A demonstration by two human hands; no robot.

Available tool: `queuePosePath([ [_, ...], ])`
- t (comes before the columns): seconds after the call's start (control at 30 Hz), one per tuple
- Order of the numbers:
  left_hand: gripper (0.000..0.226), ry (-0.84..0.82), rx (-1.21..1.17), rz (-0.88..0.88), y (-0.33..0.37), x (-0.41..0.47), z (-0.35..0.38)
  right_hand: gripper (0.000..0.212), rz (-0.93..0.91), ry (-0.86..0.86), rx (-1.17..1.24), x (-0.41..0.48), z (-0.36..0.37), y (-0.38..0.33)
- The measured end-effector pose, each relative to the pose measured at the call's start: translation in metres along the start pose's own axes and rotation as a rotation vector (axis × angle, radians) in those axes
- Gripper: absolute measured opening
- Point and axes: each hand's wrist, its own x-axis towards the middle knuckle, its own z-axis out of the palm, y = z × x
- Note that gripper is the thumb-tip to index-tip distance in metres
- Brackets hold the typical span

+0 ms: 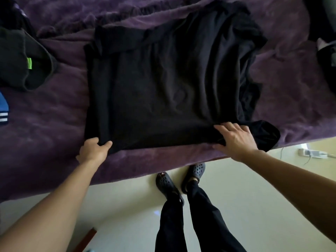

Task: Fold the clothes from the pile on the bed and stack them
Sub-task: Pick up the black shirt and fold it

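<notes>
A black T-shirt (163, 84) lies spread flat on the purple bed (54, 124), its hem toward me and its left sleeve folded in. My left hand (94, 150) grips the near left corner of the hem, thumb on top and fingers tucked under the cloth. My right hand (234, 139) rests on the near right part of the hem with fingers spread over the fabric and the thumb at the edge. A crumpled fold of the shirt (267, 135) sticks out to the right of that hand.
A dark garment with a green tag (23, 64) lies at the left, a blue one with white stripes (3, 110) below it. More dark clothes (327, 57) sit at the far right. The bed's edge (145, 173) runs just before my feet; a cable and plug (309, 153) lie on the floor.
</notes>
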Motion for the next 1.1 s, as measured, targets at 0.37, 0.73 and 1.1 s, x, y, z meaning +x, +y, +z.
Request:
queuePosePath([
  [0.37,0.033,-0.043,0.075,-0.222,-0.036,-0.033,-0.017,0.023,0.053,-0.336,-0.115,-0.01,0.0,0.004],
  [0.73,0.013,0.101,-0.152,0.117,0.076,0.022,-0.061,0.009,0.159,-0.197,0.394,0.118,-0.079,0.013],
  [1.1,0.047,0.249,0.166,0.211,0.238,0.158,-0.072,0.043,0.065,0.44,0.304,0.34,-0.168,0.039],
])
